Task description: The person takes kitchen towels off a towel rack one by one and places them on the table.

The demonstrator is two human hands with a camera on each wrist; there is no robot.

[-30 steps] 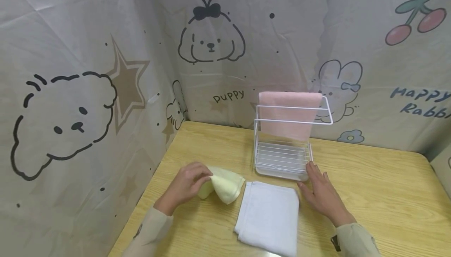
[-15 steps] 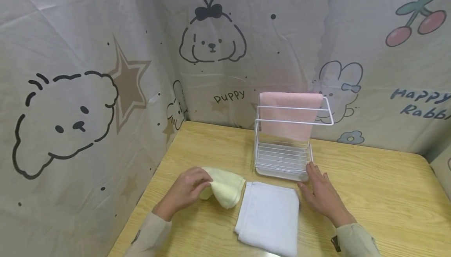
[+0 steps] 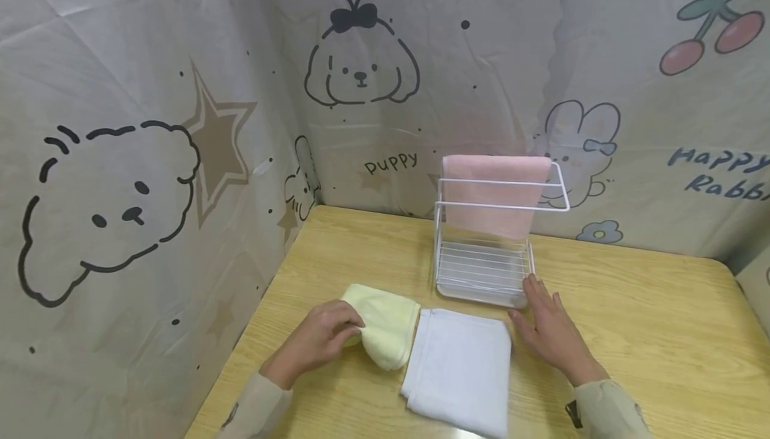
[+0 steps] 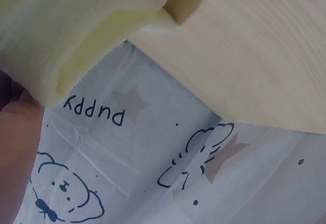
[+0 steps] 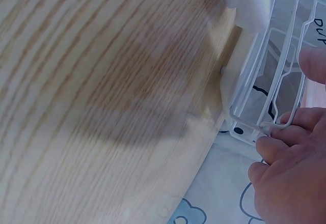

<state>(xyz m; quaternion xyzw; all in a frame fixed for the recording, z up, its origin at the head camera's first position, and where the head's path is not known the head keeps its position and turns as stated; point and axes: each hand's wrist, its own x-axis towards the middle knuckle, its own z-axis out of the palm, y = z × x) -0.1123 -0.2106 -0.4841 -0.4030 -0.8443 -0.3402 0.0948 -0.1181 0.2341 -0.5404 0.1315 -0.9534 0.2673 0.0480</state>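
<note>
My left hand pinches the near left edge of a small yellow towel, which lies folded on the table with its gripped edge lifted. In the left wrist view the yellow towel droops from the fingertips. A folded white towel lies flat just right of it. Behind stands a white wire rack with a pink towel hung over its back top bar. My right hand rests against the rack's front right corner, fingers fairly straight. The right wrist view shows its fingers touching the wire.
A clear tray sits beneath the rack's lower wires. The wooden table ends at a printed cloth curtain behind and on the left.
My left hand has moved down and slightly towards me, and the yellow towel's lifted edge has come down, so more of it lies spread. The right hand and rack have not moved.
</note>
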